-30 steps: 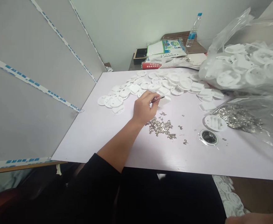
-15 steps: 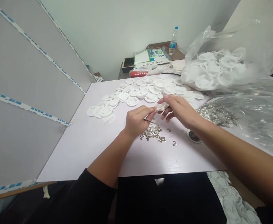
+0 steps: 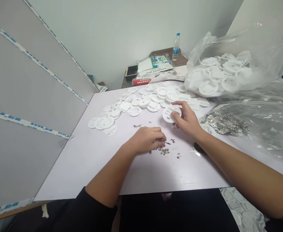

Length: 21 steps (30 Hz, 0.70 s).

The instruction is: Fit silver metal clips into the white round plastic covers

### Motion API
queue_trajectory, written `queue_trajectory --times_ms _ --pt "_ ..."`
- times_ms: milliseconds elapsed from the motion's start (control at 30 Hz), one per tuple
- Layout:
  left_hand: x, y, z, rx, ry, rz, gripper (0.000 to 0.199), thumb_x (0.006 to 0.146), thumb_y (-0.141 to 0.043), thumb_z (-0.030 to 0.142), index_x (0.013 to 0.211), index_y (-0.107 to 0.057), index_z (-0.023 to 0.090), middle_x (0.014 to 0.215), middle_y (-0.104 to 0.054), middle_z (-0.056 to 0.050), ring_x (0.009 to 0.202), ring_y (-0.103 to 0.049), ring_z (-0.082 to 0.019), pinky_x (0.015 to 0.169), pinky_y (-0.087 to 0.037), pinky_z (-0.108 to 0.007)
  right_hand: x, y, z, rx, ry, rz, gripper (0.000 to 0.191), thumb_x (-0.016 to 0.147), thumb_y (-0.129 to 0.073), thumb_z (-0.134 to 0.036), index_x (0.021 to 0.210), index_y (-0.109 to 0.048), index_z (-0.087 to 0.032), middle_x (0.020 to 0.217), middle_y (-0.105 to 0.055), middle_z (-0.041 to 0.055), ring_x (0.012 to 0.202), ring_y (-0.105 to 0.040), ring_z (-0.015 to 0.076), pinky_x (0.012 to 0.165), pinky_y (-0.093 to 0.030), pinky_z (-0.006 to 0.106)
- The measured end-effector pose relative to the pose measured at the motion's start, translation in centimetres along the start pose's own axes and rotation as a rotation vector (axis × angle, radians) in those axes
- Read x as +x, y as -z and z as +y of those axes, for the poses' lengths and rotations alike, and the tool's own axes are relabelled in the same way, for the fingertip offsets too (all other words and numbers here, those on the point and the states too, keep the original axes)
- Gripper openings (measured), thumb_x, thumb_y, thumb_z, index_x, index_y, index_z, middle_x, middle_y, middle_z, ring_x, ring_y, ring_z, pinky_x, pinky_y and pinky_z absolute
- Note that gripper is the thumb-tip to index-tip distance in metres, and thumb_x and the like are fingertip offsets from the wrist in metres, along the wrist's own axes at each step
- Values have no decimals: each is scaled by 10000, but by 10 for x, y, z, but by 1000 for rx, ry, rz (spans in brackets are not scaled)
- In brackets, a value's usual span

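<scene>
My right hand [image 3: 186, 119] is closed around the edge of a white round plastic disc [image 3: 170, 113] with slots in its face, thumb on the front, tilted above the table. My left hand [image 3: 148, 140] is down at a small heap of shiny metal pieces [image 3: 165, 151], its fingers curled over them. From those fingers sticks the tip of a thin dark rod [image 3: 167, 143]; most of the rod is hidden, and whether a metal piece is pinched too I cannot make out. A few loose metal pieces [image 3: 179, 156] lie around the heap.
Many similar white discs [image 3: 134, 111] spread across the back of the table [image 3: 88, 167]. At right stand a clear bag of discs [image 3: 228, 74] and a bag of metal pieces [image 3: 226, 122]. A round dark object [image 3: 199, 149] sits under my right forearm. Behind is a water bottle [image 3: 176, 48].
My hands have moved apart. The left went down onto the metal heap with the thin rod; the right now holds the disc face-on, turned from edge-on. The view has tilted slightly.
</scene>
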<state>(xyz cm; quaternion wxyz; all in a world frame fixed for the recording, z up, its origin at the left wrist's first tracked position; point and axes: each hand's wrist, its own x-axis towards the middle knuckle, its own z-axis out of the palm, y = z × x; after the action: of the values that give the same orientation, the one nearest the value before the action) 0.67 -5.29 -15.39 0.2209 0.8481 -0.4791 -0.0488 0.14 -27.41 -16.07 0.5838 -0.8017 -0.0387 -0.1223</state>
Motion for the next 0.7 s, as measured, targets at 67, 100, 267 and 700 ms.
queue_trajectory --times_ms 67,100,267,700 --pt "1 -2 -1 18 33 -15 86 923 -655 267 909 -734 237 873 -700 27 705 -601 -99 627 -385 -258 0 -1 1 -21 -7 1 351 893 -576 -278 1241 -544 -237 690 -571 -41 516 -638 175 607 -509 373" --pt "2 -3 -1 24 47 -16 91 923 -643 247 888 -725 233 864 -696 29 706 -601 -101 620 -378 -259 0 -1 2 -27 -7 -2 341 897 -570 -280 1235 -551 -238 675 -577 -41 511 -633 176 598 -500 367" --pt "3 0 1 -122 83 53 167 898 -533 101 846 -648 209 884 -683 18 772 -631 -112 660 -428 -255 0 -3 2 -32 -23 -71 283 919 -546 -284 1191 -592 -224 617 -621 -39 470 -616 161 586 -492 344" --pt "13 -4 -5 -628 446 656 213 897 -665 295 1093 -674 212 843 -647 -19 457 -349 -44 422 -268 -230 -8 -13 1 131 -114 -256 308 888 -632 -326 1174 -565 -231 893 -681 21 539 -683 158 527 -529 317"
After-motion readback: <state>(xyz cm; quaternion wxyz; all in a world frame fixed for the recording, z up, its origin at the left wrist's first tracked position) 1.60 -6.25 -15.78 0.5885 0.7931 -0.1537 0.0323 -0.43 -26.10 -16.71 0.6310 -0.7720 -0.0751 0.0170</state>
